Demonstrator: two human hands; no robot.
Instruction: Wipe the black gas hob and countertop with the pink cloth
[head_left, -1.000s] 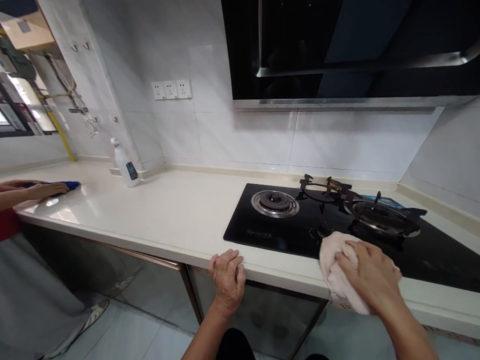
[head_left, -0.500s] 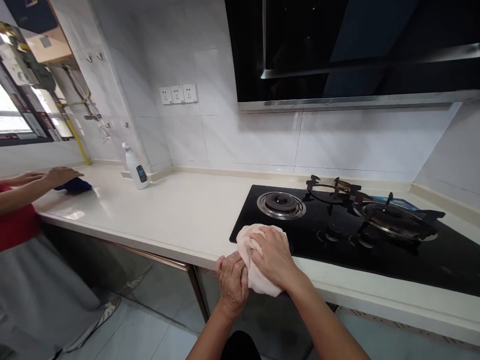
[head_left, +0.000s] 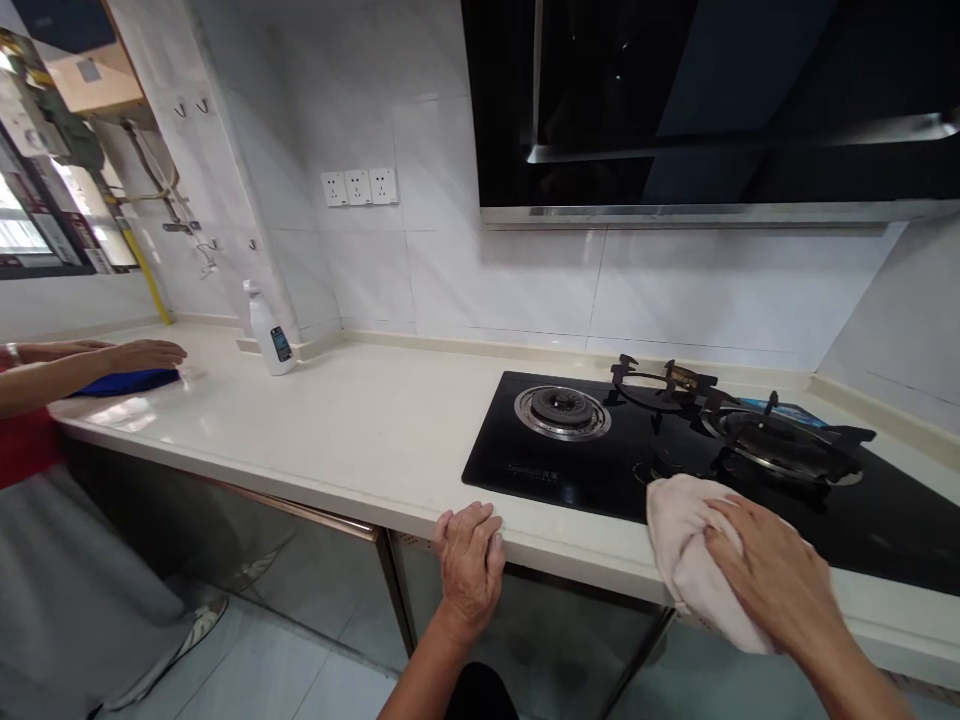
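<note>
My right hand (head_left: 772, 575) presses a pale pink cloth (head_left: 686, 545) onto the front edge of the black glass gas hob (head_left: 600, 470), fingers closed over the cloth. Part of the cloth hangs over the cream countertop (head_left: 360, 440) edge. My left hand (head_left: 469, 565) rests on the counter's front edge left of the hob, fingers curled over the lip and holding nothing loose. The hob's left burner (head_left: 562, 410) is bare. A loose pan support (head_left: 660, 385) sits behind it, and the right burner (head_left: 780, 450) keeps its support.
At the far left another person's hand (head_left: 142, 355) lies on a blue cloth (head_left: 124, 383) on the counter. A white bottle (head_left: 270, 330) stands by the wall corner. A black range hood (head_left: 712, 110) hangs above the hob. Wall sockets (head_left: 358, 187) sit on the tiles.
My right hand slid the pink cloth from the hob's front left corner, beside my left hand, back right along the front edge. The other person's hand shifted slightly on the blue cloth.
</note>
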